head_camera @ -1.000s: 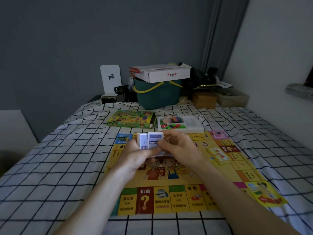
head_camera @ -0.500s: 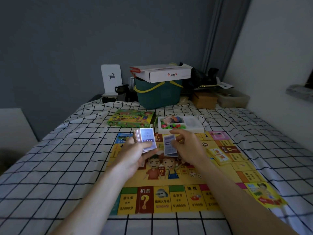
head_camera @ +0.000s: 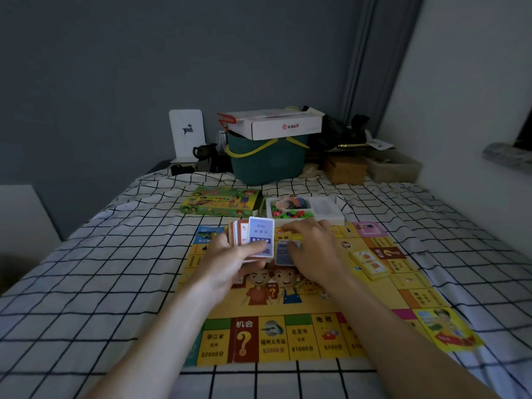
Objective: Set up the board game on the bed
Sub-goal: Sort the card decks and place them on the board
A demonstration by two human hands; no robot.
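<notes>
Both hands hovered close together above the game board [head_camera: 288, 312]: the left hand [head_camera: 230, 263] clamped a fanned card deck [head_camera: 253, 239], while the right hand [head_camera: 313, 254] pinched a single card [head_camera: 283, 253] just beside it. Sorting cards seemed underway; next, that card likely needed laying on the board, below both hands.

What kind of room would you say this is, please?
Most likely a bedroom: a bed with a checked sheet, a curtain in the corner, and household clutter such as a green basket at the far end.
</notes>
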